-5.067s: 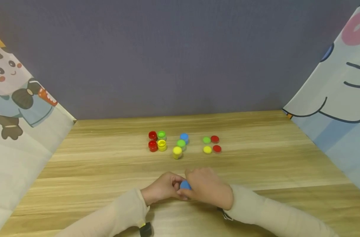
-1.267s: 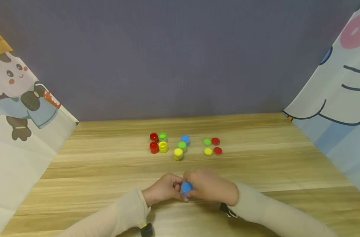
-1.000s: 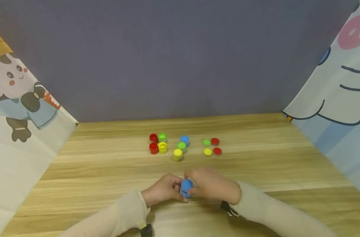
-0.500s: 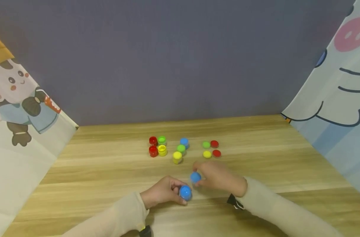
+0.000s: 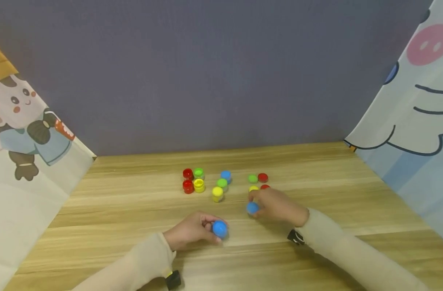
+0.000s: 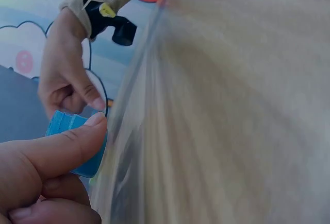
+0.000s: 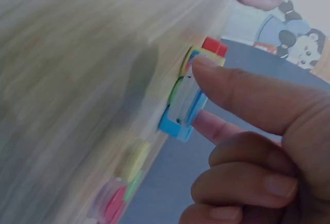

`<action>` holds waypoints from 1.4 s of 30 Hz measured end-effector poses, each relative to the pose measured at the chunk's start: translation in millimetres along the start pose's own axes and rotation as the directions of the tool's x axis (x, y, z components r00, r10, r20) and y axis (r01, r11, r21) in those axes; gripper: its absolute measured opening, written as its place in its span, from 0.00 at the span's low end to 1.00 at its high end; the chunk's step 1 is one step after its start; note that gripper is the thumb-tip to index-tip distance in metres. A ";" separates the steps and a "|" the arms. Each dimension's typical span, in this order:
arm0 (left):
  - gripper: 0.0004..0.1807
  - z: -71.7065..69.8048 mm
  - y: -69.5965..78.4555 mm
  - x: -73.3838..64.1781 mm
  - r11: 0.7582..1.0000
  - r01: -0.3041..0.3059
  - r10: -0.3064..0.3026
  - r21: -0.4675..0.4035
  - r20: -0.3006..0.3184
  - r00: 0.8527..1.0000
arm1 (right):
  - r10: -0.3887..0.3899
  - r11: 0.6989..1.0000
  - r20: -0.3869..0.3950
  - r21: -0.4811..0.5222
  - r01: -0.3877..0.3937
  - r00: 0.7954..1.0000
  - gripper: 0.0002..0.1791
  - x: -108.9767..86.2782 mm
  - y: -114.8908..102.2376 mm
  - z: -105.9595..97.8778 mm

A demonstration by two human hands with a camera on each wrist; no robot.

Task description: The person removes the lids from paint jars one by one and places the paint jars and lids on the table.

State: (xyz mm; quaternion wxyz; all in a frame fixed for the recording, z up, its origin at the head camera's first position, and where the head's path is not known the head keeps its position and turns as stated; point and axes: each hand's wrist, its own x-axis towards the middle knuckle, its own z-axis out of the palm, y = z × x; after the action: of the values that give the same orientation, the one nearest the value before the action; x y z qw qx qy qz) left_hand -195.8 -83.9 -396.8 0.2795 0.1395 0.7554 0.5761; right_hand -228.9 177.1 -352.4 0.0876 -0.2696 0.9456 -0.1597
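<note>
My left hand holds a small blue paint pot between thumb and fingers, just above the table. In the left wrist view the thumb presses along the side of this blue pot. My right hand pinches a round blue lid, apart from the pot and to its right. That hand hovers close in front of a yellow lid and a red lid, partly covering both. Behind them lie a green lid and another red lid.
Open pots stand left of centre: two red, one green and one yellow. A diagonal row of lidded pots, blue, green and yellow, stands between them and the loose lids. A grey panel closes the table's back.
The blue lid has come off the blue pot. My right hand has carried it right and away towards the loose lids, while my left hand has shifted slightly left with the pot.
</note>
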 end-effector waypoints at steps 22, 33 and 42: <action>0.26 -51.4 0.0 7.7 1.000 0.024 -0.027 -0.017 -0.190 0.981 | 0.031 0.999 -0.006 -0.028 -0.032 0.999 0.17 12.5 21.7 -3.5; 0.28 -61.5 -0.7 15.8 0.990 0.129 -0.139 -0.056 -0.257 0.957 | 0.052 0.998 -0.001 -0.037 -0.052 0.999 0.17 12.1 20.4 4.3; 0.28 -63.6 -6.1 25.1 0.983 0.173 -0.181 -0.052 -0.284 0.941 | 0.028 0.998 -0.053 -0.053 -0.031 0.998 0.20 15.4 15.9 2.7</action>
State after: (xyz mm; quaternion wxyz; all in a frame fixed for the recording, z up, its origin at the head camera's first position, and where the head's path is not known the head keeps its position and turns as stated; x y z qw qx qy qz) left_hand -252.5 -122.8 -397.7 0.2191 -0.0181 0.7897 0.5727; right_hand -248.8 181.0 -361.7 0.0580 -0.2535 0.9554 -0.1400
